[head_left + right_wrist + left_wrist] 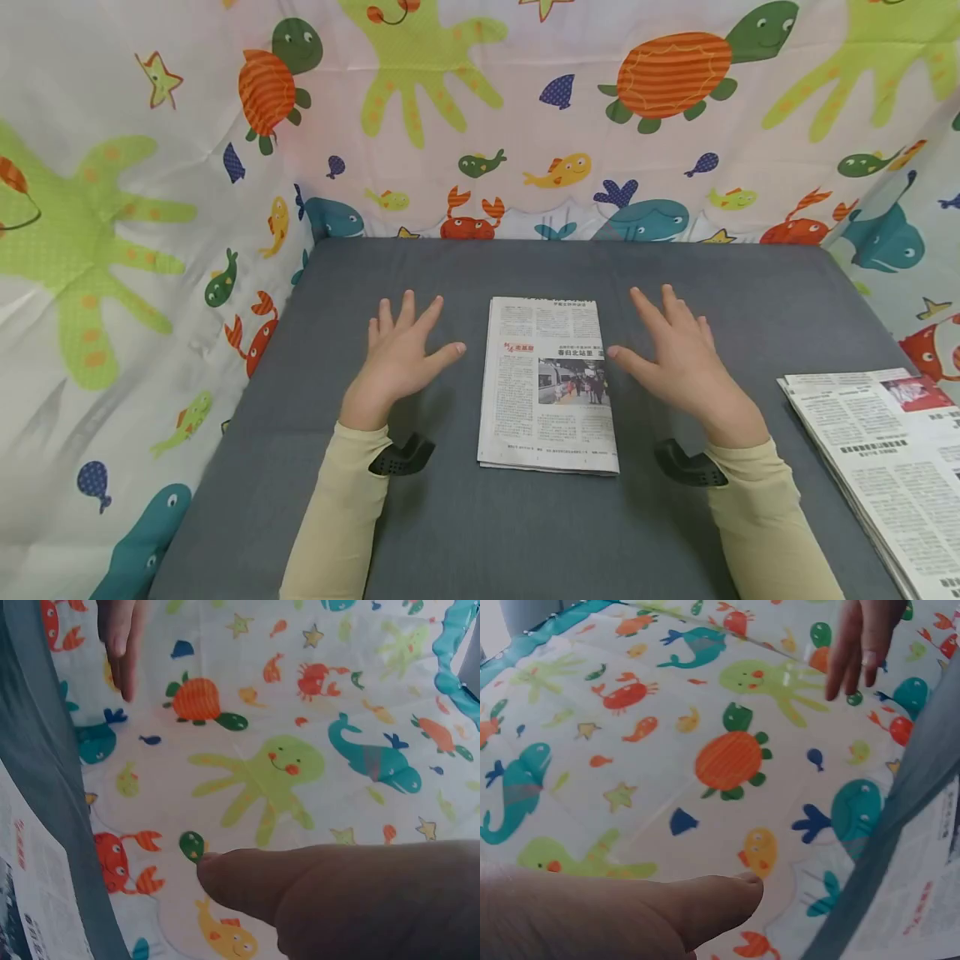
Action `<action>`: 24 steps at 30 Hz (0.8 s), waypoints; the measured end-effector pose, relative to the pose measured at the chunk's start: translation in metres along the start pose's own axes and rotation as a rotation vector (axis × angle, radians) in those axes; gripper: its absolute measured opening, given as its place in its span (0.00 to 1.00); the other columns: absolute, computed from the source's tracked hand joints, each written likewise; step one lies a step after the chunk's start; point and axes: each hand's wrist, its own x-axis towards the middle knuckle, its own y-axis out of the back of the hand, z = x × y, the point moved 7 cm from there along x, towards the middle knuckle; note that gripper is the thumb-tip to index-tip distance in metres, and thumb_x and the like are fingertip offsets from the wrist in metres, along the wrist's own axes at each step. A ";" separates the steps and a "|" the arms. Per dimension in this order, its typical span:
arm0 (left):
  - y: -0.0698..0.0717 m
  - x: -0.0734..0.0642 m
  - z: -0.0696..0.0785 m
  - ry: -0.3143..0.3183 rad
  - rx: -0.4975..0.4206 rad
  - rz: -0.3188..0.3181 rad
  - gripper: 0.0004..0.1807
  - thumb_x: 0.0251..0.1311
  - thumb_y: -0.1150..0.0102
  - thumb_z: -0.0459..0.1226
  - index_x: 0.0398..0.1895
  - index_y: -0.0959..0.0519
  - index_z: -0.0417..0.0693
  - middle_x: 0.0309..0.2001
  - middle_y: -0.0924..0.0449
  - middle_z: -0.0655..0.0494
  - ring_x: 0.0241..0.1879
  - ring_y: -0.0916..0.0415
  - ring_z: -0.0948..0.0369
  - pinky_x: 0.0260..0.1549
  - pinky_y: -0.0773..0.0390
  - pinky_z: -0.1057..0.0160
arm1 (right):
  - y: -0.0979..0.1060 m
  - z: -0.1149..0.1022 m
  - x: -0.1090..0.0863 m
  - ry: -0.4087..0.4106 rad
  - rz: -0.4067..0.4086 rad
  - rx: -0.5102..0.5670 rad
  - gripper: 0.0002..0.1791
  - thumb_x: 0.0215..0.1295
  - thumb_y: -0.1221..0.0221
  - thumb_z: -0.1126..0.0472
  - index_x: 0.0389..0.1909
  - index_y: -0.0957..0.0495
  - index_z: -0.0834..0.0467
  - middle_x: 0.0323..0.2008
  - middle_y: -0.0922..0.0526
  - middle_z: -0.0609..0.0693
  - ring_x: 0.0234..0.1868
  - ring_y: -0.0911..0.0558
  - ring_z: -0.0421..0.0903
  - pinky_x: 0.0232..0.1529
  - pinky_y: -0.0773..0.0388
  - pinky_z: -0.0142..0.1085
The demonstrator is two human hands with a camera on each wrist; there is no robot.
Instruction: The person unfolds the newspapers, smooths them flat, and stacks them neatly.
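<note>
A folded newspaper (510, 425) lies upright to my view in the middle of the grey table, with a small photo and printed columns facing up. To its left is my left hand (397, 362), fingers spread and thumb pointing toward the paper. My right hand (686, 362) is spread out on the other side, its thumb tip close to the paper's right edge. Both hands look raised above the tabletop and hold nothing. A thumb (712, 904) shows in the left wrist view, and another thumb (247, 881) in the right wrist view.
At the right edge of the grey table (465, 533) lies a stack of newspapers (870, 450). A curtain (510, 100) printed with sea animals rises behind the table and along its sides. A black wrist device (405, 456) sits at each sleeve cuff.
</note>
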 end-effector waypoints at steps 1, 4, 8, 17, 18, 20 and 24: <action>-0.004 0.002 -0.001 0.004 0.006 -0.016 0.46 0.67 0.42 0.57 0.83 0.49 0.55 0.83 0.68 0.38 0.80 0.79 0.33 0.75 0.70 0.30 | -0.002 -0.003 0.000 0.015 0.004 0.006 0.49 0.68 0.36 0.50 0.81 0.51 0.61 0.79 0.60 0.75 0.78 0.56 0.78 0.73 0.65 0.75; -0.018 0.010 -0.004 0.010 0.024 -0.068 0.48 0.66 0.39 0.56 0.83 0.50 0.57 0.84 0.68 0.39 0.81 0.78 0.34 0.76 0.68 0.30 | -0.009 -0.014 0.001 0.058 0.015 0.005 0.48 0.67 0.36 0.52 0.81 0.49 0.61 0.79 0.58 0.75 0.78 0.54 0.78 0.73 0.63 0.75; -0.040 0.018 -0.008 0.011 0.044 -0.146 0.51 0.62 0.33 0.54 0.83 0.50 0.59 0.84 0.68 0.41 0.81 0.76 0.35 0.76 0.65 0.31 | -0.027 -0.028 0.003 0.105 -0.002 -0.017 0.47 0.67 0.36 0.51 0.80 0.46 0.61 0.79 0.56 0.74 0.77 0.51 0.78 0.72 0.58 0.75; -0.077 0.028 -0.014 0.028 0.092 -0.276 0.57 0.52 0.22 0.50 0.82 0.47 0.63 0.84 0.65 0.41 0.82 0.71 0.34 0.75 0.59 0.29 | -0.086 -0.059 -0.001 0.234 -0.083 -0.091 0.46 0.64 0.33 0.46 0.79 0.41 0.57 0.78 0.48 0.73 0.76 0.43 0.76 0.71 0.47 0.74; -0.079 0.028 -0.015 0.032 0.098 -0.285 0.57 0.51 0.22 0.50 0.82 0.46 0.63 0.84 0.65 0.41 0.82 0.71 0.35 0.75 0.59 0.29 | -0.094 -0.063 -0.002 0.256 -0.094 -0.096 0.46 0.64 0.33 0.46 0.79 0.40 0.56 0.78 0.47 0.73 0.75 0.41 0.76 0.70 0.45 0.74; -0.083 0.029 -0.016 0.037 0.109 -0.298 0.57 0.51 0.21 0.51 0.82 0.46 0.64 0.84 0.65 0.41 0.82 0.71 0.35 0.75 0.58 0.29 | -0.110 -0.069 -0.005 0.289 -0.128 -0.095 0.47 0.63 0.32 0.44 0.78 0.39 0.55 0.78 0.46 0.72 0.75 0.40 0.75 0.69 0.43 0.73; -0.090 0.030 -0.016 0.033 0.123 -0.316 0.57 0.51 0.21 0.50 0.82 0.45 0.63 0.84 0.64 0.40 0.82 0.70 0.35 0.75 0.58 0.29 | -0.140 -0.076 -0.012 0.343 -0.212 -0.092 0.48 0.62 0.33 0.40 0.79 0.39 0.53 0.79 0.47 0.70 0.75 0.40 0.75 0.68 0.42 0.74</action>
